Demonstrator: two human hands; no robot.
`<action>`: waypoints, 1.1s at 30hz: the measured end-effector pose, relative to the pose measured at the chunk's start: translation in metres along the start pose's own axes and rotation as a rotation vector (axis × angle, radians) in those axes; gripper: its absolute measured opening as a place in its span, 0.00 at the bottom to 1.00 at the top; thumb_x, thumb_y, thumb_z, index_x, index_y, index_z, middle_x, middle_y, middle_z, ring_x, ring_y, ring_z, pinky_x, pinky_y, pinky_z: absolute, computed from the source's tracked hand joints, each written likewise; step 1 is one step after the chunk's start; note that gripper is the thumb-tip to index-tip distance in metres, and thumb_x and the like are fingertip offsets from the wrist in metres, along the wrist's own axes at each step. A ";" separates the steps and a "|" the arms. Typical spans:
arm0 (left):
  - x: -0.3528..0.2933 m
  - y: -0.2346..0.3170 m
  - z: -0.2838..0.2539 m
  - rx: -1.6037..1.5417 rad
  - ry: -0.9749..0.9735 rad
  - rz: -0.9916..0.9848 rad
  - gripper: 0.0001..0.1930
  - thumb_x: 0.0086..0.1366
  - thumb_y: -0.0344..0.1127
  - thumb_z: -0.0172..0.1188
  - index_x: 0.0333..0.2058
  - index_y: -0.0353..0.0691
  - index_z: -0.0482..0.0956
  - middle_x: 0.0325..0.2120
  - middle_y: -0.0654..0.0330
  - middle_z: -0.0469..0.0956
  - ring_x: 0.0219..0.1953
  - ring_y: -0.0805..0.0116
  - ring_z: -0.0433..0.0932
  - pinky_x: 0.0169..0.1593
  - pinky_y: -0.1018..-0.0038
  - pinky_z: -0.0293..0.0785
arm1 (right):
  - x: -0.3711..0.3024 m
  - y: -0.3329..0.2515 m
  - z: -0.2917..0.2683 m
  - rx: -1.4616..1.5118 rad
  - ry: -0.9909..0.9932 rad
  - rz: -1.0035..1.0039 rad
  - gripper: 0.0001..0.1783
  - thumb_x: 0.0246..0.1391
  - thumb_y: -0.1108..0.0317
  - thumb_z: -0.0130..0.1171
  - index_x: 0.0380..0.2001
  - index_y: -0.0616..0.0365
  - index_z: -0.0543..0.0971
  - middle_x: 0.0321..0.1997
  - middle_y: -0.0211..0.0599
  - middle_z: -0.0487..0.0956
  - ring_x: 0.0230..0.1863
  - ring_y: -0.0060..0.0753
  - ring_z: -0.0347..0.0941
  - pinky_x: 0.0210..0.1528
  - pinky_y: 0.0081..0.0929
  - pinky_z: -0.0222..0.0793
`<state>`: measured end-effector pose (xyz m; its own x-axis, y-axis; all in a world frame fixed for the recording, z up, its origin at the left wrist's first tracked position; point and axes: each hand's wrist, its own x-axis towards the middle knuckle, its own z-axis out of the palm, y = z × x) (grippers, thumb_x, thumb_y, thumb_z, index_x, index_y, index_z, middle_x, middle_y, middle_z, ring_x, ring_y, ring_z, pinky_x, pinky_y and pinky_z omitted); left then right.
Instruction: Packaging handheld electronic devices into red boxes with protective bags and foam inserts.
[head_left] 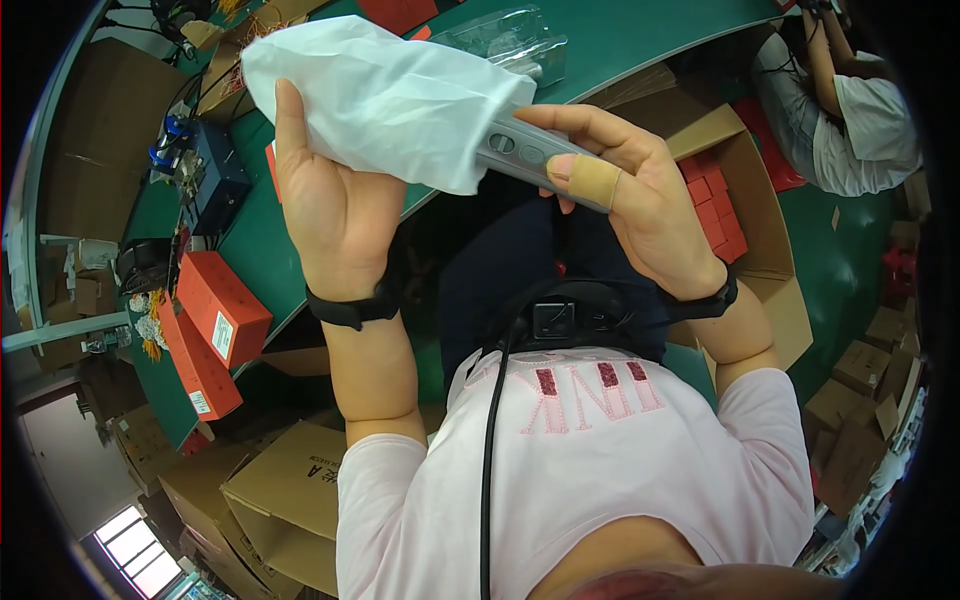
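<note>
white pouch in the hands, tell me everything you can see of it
The white pouch looks like thin, soft, creased fabric, plain on the visible side. It is held slanted over the edge of the green table, rounded end toward upper left, open end toward lower right. A grey handle sticks out of the opening; what lies inside is hidden. The left hand supports it, thumb on top, other fingers hidden beneath. The right hand grips the handle.

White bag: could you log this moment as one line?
left hand: holds white bag; right hand: grips grey device; device: partly inside bag; nearby: red boxes on green table
</note>
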<state>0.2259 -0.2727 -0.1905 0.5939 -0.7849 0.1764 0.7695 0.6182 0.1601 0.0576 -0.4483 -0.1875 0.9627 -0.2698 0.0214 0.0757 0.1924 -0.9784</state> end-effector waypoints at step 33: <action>-0.002 -0.081 0.007 0.136 0.383 0.104 0.19 0.68 0.41 0.64 0.53 0.43 0.72 0.51 0.59 0.77 0.56 0.62 0.75 0.60 0.59 0.72 | 0.022 -0.011 -0.018 -1.239 -0.003 -1.007 0.22 0.49 0.69 0.68 0.49 0.60 0.81 0.30 0.38 0.76 0.29 0.36 0.75 0.32 0.29 0.71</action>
<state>0.1605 -0.3210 -0.1967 0.7308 -0.6608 -0.1712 0.6782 0.6743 0.2922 0.0733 -0.4732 -0.1798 0.6529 0.1948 0.7320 0.4052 -0.9063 -0.1203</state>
